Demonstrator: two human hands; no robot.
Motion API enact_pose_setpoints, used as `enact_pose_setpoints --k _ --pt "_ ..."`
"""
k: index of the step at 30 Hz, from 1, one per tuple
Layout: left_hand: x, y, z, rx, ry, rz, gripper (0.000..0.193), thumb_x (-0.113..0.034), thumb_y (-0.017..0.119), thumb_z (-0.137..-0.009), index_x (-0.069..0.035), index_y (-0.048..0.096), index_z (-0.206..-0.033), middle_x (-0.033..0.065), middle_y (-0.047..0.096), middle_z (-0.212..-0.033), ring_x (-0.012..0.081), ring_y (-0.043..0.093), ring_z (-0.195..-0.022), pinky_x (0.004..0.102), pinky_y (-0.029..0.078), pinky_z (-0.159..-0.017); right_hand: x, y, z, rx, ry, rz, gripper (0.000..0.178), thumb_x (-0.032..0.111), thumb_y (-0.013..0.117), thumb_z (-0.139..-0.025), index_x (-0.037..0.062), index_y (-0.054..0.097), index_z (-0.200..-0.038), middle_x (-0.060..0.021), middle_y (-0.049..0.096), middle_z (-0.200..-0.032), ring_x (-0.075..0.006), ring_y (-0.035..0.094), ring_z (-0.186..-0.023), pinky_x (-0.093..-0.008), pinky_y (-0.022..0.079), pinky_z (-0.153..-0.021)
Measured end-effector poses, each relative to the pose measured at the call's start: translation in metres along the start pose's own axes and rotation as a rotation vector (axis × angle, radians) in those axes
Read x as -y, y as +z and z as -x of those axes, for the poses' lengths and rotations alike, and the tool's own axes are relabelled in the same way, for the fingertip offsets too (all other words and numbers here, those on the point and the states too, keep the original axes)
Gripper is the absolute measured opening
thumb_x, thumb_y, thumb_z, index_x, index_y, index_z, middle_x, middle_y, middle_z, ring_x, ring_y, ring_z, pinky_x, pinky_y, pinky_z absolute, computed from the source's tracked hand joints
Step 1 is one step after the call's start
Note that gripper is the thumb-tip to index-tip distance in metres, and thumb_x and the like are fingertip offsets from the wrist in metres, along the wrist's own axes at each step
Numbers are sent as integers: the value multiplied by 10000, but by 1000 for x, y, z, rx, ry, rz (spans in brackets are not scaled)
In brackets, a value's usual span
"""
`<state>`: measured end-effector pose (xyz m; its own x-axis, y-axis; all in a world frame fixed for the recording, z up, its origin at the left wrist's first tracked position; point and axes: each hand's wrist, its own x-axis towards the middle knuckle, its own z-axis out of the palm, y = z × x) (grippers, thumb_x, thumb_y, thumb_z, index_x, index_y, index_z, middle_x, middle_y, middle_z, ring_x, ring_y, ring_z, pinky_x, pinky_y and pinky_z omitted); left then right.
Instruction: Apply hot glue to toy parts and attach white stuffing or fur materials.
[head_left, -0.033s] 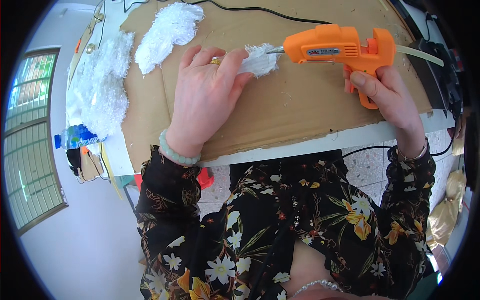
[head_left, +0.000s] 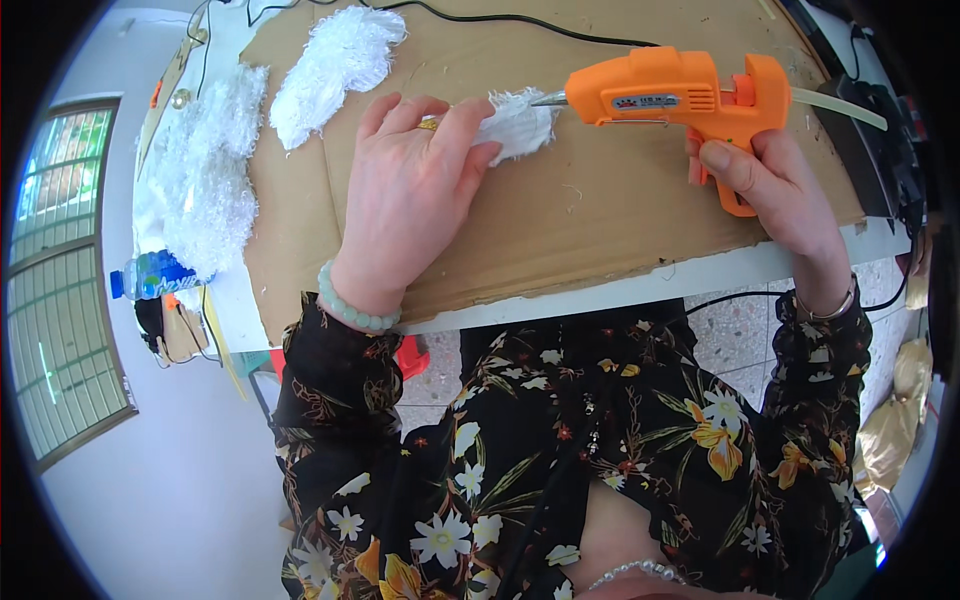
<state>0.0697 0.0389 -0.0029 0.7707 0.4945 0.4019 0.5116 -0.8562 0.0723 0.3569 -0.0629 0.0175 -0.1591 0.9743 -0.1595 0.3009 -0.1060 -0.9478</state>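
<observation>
White fabric (head_left: pixel 524 128): left hand (head_left: pixel 415 185) (fingers curled) pinches it; right hand (head_left: pixel 783 192) grips glue gun (head_left: pixel 665 88).

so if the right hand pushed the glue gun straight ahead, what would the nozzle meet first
Likely the white fringed piece by the left hand, at the nozzle tip; whether they touch is unclear.

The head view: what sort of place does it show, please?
Probably a craft workspace: the right hand holds a glue gun, and white fluffy pieces lie on cardboard over a table.
</observation>
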Motion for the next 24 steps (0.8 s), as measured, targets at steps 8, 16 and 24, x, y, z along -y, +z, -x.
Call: enact_pose_setpoints --k 8,16,24 --pt "-2 -8 3 25 -100 138 292 -189 709 -770 -88 608 -1025 67 612 -630 314 618 -902 460 418 -870 -7 0 -2 29 32 43 302 291 549 -934 15 570 -1055 -19 579 -847 -87 521 -788 -228 392 -698" --pt "-12 -7 -4 -84 72 -49 333 -154 782 -604 -125 628 -898 30 591 -1084 287 515 -1105 506 348 -964 -12 10 -5 -84 -92 -21 305 325 596 -909 33 587 -821 33 474 -658 -61 415 -592 -238 334 -529" --pt "-9 8 -8 -77 181 -26 165 -86 722 -667 -105 621 -796 26 612 -999 259 563 -1007 501 374 -960 -16 10 -6 -92 -75 8 312 342 598 -905 42 580 -822 39 472 -650 -49 412 -568 -229 327 -504"
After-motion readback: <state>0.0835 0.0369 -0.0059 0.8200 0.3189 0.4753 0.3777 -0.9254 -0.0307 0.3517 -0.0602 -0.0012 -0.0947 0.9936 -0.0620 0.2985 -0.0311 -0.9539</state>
